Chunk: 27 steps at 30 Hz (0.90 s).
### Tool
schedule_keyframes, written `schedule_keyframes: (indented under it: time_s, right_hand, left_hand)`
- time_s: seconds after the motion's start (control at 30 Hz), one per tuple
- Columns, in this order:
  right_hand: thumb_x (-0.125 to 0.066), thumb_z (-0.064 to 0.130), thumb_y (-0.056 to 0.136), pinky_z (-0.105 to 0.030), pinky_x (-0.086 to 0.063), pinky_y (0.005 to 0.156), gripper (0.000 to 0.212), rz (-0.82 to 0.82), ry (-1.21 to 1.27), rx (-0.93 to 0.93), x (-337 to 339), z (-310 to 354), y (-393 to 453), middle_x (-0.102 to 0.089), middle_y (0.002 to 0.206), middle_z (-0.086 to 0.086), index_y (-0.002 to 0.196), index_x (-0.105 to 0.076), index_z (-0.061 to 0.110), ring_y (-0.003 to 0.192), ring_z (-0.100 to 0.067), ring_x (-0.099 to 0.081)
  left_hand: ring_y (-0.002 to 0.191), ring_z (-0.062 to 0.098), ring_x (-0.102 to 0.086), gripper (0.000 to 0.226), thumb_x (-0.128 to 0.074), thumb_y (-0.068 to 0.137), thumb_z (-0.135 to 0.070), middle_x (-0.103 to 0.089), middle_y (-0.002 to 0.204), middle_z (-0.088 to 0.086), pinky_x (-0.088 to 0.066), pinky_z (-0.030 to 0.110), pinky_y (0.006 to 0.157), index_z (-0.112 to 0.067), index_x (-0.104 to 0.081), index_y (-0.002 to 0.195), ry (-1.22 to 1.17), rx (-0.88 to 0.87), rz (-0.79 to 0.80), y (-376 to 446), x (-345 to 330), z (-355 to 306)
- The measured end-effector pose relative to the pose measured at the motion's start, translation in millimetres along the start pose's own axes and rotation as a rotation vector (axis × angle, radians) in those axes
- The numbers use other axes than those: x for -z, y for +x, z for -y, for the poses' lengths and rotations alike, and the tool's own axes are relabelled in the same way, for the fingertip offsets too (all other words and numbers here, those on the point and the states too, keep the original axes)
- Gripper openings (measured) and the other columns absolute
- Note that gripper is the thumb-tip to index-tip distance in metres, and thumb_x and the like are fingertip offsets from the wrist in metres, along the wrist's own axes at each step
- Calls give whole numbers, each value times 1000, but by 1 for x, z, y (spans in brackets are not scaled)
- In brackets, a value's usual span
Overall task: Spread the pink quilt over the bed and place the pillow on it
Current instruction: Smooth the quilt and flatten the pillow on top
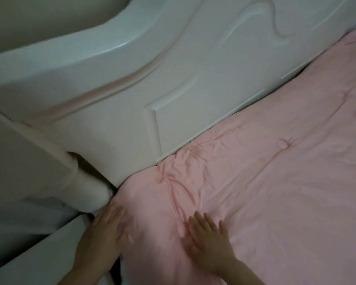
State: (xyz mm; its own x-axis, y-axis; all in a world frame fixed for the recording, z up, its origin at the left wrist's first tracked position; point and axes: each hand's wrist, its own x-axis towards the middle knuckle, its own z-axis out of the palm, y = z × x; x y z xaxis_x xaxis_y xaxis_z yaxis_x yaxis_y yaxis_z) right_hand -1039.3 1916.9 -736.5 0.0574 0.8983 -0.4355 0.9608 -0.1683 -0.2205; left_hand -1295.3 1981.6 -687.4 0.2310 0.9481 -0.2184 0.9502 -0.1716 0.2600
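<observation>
Both hands lay flat at the bottom of the frame, left hand (106, 229) and right hand (209, 239) holding nothing, and should push the soft pink quilt (265, 192) wrinkles outward toward the white carved wooden headboard (152, 79).

Matt pink cloth quilt (255, 182) (creased); glossy white headboard (132, 89).

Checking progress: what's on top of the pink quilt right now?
Only both hands lie flat on the pink quilt: left hand at its corner, right hand beside. No pillow in view.
</observation>
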Motion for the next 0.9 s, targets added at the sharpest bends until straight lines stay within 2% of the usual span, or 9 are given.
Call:
schedule_keyframes:
  time_s: [0.1, 0.23, 0.3, 0.43, 0.53, 0.6, 0.7, 0.8, 0.9]
  right_hand:
    - [-32, 67, 74, -47, -51, 88, 68, -91, 109, 48, 4, 16, -13, -58, 130, 7, 129, -48, 31, 114, -19, -61]
    - [-21, 77, 81, -45, -48, 95, 81, -321, 245, -37, 10, 44, -27, -56, 131, -4, 130, -51, 20, 117, -24, -56]
    - [-20, 79, 80, -44, -45, 99, 83, -279, 206, 63, -26, 82, -27, -49, 139, -7, 137, -41, 23, 124, -24, -51]
    - [-38, 77, 72, -47, -20, 115, 96, -37, 184, 79, -32, 90, -14, -6, 159, -1, 148, 0, 31, 145, -20, -13]
    - [-38, 56, 77, -42, -38, 105, 75, -129, 182, 87, -44, 89, -3, -37, 149, -4, 146, -27, 26, 135, -24, -39]
    - [-39, 38, 74, -31, -55, 78, 58, -243, 243, 114, -45, 88, -6, -67, 118, -7, 124, -60, 18, 104, -24, -66]
    - [-43, 29, 70, -19, -51, 51, 44, -411, 187, 165, -38, 101, -16, -75, 89, -3, 97, -74, 16, 77, -18, -73]
    - [-46, 27, 76, -20, -53, 60, 35, -524, 207, 276, -35, 126, -15, -75, 93, 1, 94, -75, 20, 84, -18, -72]
    - [-44, 34, 83, -35, -54, 82, 32, -397, 37, 403, -41, 146, -12, -73, 103, 5, 93, -74, 27, 96, -22, -70]
  left_hand:
    - [125, 21, -45, 47, -55, 88, -33, -45, 140, -1, -44, 35, 95, -19, -49, 132, -143, 219, 42, -21, -9, 14]
    - [102, 20, -54, 19, -59, 88, -25, -60, 103, -6, -40, 24, 75, -27, -58, 107, -529, 345, -17, -31, -10, -1]
    - [107, 19, -54, 31, -62, 86, -31, -60, 113, -5, -43, 29, 84, -27, -57, 117, -712, 503, 94, -34, -42, 30]
    - [109, 20, -56, 58, -70, 78, -22, -59, 120, 1, -45, 35, 95, -23, -48, 132, -992, 578, -37, -8, -54, 25]
    - [98, 27, -62, 49, -74, 74, -17, -64, 107, 7, -51, 39, 87, -13, -55, 119, -1024, 631, -90, 10, -65, 31]
    - [89, 34, -65, 28, -73, 74, -20, -67, 91, 12, -54, 46, 82, -7, -63, 97, -933, 643, -73, 12, -68, 39]
    - [71, 36, -66, 17, -64, 80, -9, -59, 74, 24, -58, 46, 67, 4, -56, 75, -860, 568, -179, 0, -54, 50]
    - [65, 37, -64, 10, -62, 77, 0, -58, 78, 20, -58, 44, 60, -5, -55, 70, -810, 515, -357, -13, -42, 72]
    - [73, 35, -63, 18, -62, 77, -6, -62, 83, 11, -54, 50, 70, -22, -56, 72, -742, 568, -415, -20, -49, 90]
